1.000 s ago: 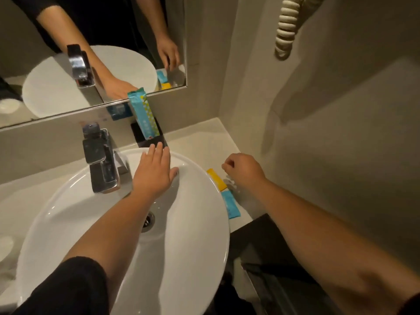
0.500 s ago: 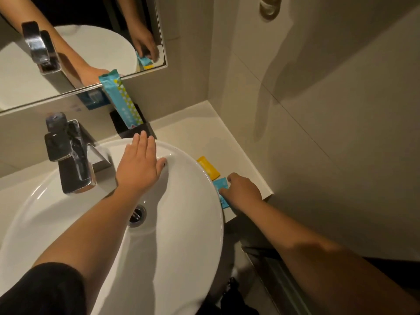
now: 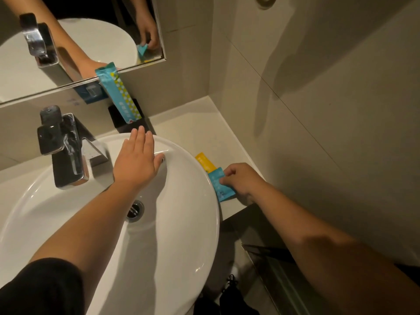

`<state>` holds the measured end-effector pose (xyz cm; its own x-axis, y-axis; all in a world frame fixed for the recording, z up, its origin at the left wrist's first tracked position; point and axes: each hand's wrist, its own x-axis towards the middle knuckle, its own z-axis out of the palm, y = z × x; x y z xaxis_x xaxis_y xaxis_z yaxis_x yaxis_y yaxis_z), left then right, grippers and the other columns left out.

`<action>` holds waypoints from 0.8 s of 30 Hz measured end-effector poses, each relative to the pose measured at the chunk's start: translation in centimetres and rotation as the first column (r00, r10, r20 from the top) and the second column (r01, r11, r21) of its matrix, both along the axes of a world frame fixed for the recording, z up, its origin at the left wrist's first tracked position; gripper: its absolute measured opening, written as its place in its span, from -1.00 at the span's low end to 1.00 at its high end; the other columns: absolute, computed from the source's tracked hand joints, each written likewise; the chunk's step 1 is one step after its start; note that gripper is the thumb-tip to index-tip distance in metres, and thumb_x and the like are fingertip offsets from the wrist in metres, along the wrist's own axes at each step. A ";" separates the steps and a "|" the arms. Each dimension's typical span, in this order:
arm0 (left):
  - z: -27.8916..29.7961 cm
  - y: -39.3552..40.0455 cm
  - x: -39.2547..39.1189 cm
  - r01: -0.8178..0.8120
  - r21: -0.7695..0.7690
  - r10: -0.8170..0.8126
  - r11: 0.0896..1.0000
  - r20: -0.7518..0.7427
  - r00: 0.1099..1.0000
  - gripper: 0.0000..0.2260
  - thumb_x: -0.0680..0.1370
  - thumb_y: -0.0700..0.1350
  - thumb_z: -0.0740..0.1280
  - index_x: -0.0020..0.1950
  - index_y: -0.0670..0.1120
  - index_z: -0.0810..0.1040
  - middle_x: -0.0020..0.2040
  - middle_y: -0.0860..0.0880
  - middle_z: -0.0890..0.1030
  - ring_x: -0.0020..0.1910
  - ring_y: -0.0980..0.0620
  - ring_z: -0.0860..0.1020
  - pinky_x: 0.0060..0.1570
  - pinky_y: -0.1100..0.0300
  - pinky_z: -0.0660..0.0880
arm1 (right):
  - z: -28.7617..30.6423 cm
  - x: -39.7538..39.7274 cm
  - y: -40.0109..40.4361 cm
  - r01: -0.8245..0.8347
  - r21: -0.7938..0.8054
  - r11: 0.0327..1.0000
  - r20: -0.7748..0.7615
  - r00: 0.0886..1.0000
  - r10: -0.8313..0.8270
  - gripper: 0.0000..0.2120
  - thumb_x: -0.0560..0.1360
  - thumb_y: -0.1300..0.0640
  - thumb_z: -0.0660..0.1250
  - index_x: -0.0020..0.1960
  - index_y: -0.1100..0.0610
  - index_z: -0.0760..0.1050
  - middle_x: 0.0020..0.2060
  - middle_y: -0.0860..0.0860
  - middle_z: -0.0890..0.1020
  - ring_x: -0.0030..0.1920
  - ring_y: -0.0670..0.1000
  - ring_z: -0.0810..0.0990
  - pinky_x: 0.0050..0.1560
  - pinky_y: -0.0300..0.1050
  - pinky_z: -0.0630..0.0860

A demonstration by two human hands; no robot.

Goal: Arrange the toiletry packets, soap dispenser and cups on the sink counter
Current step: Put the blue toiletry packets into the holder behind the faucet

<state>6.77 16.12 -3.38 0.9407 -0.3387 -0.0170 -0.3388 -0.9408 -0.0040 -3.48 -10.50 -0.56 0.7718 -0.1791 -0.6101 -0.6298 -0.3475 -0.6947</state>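
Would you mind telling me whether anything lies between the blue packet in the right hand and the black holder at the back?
Only the yellow packet lies flat between the blue packet and black holder.

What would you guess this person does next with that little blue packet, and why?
Probably lift it and carry it to the black holder at the back. The right hand pinches the blue packet beside the yellow packet, and a tall packet already stands in that holder.

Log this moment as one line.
right hand: pinches blue packet on counter | left hand: flat on sink rim | yellow packet: beside blue packet
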 end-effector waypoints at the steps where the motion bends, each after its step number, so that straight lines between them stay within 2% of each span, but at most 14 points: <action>1: 0.0 0.0 0.0 -0.004 0.006 0.004 1.000 -0.002 1.000 -0.37 0.62 0.17 -0.04 0.55 -0.22 0.05 0.57 -0.22 0.05 0.55 -0.19 -0.01 0.50 -0.10 0.06 | 0.4 0.7 -0.1 -0.005 0.000 1.000 0.015 1.000 0.005 -0.89 0.49 0.27 0.41 -0.01 0.25 0.54 -0.10 0.13 0.64 -0.22 -0.01 0.65 -0.27 -0.21 0.59; 4: 0.1 -0.1 -0.1 -0.012 0.032 0.012 0.999 -0.007 1.000 -0.35 0.61 0.20 -0.13 0.57 -0.19 0.00 0.58 -0.19 0.00 0.56 -0.16 -0.05 0.51 -0.07 0.03 | 1.4 3.4 0.1 -0.072 -0.032 0.997 0.041 0.996 0.073 -0.89 0.49 0.26 0.41 0.00 0.26 0.56 -0.14 0.11 0.64 -0.20 0.02 0.64 -0.24 -0.20 0.57; 6: 0.2 -0.1 0.0 -0.014 0.034 0.014 0.999 -0.010 1.000 -0.35 0.61 0.21 -0.15 0.57 -0.18 -0.01 0.58 -0.19 -0.01 0.56 -0.15 -0.06 0.51 -0.07 0.02 | 1.4 5.0 0.5 -0.098 -0.047 0.994 0.032 0.995 0.100 -0.96 0.47 0.27 0.42 -0.10 0.21 0.56 -0.13 0.15 0.65 -0.14 0.09 0.65 -0.09 -0.06 0.60; 8: 0.2 -0.1 0.0 -0.017 0.027 0.018 0.999 -0.012 1.000 -0.35 0.61 0.20 -0.13 0.57 -0.19 0.00 0.58 -0.19 -0.01 0.56 -0.15 -0.06 0.51 -0.07 0.02 | 1.0 6.3 1.0 -0.112 -0.066 0.991 0.013 0.993 0.114 -0.90 0.46 0.28 0.42 -0.20 0.16 0.53 -0.14 0.16 0.66 -0.13 0.12 0.65 -0.03 0.01 0.61; 11: 0.0 -0.1 0.1 -0.020 0.026 0.020 0.999 -0.017 1.000 -0.37 0.62 0.19 -0.09 0.57 -0.18 0.00 0.58 -0.18 -0.02 0.56 -0.14 -0.07 0.51 -0.06 0.00 | 0.2 7.3 1.5 -0.115 -0.080 0.990 -0.008 0.993 0.115 -0.86 0.47 0.27 0.41 -0.23 0.14 0.50 -0.14 0.16 0.66 -0.17 0.09 0.64 -0.17 -0.10 0.57; 15: -0.1 -0.1 0.1 -0.017 0.033 0.018 0.999 -0.015 1.000 -0.36 0.62 0.20 -0.10 0.57 -0.17 -0.01 0.58 -0.17 -0.02 0.56 -0.14 -0.07 0.51 -0.06 0.01 | -0.6 8.0 1.9 -0.120 -0.083 0.989 -0.032 0.992 0.118 -0.94 0.48 0.23 0.41 -0.14 0.20 0.54 -0.09 0.18 0.67 -0.11 0.11 0.67 -0.05 -0.01 0.62; 18: -0.2 0.0 0.2 -0.019 0.040 0.019 0.999 -0.012 1.000 -0.36 0.61 0.21 -0.13 0.57 -0.17 -0.02 0.58 -0.17 -0.02 0.56 -0.14 -0.07 0.51 -0.06 0.01 | -0.7 8.4 2.4 -0.188 -0.127 0.974 -0.023 0.982 0.187 -0.86 0.48 0.21 0.41 -0.23 0.12 0.50 -0.15 0.11 0.62 -0.25 0.00 0.58 -0.24 -0.15 0.50; 24: -0.1 0.0 0.1 -0.017 0.031 0.017 0.999 -0.008 1.000 -0.36 0.61 0.22 -0.12 0.57 -0.16 -0.01 0.58 -0.16 -0.01 0.56 -0.14 -0.06 0.51 -0.05 0.00 | -1.1 8.7 2.7 -0.212 -0.127 0.969 -0.019 0.977 0.211 -0.89 0.47 0.22 0.41 -0.18 0.13 0.49 -0.17 0.08 0.59 -0.19 0.05 0.59 -0.24 -0.15 0.50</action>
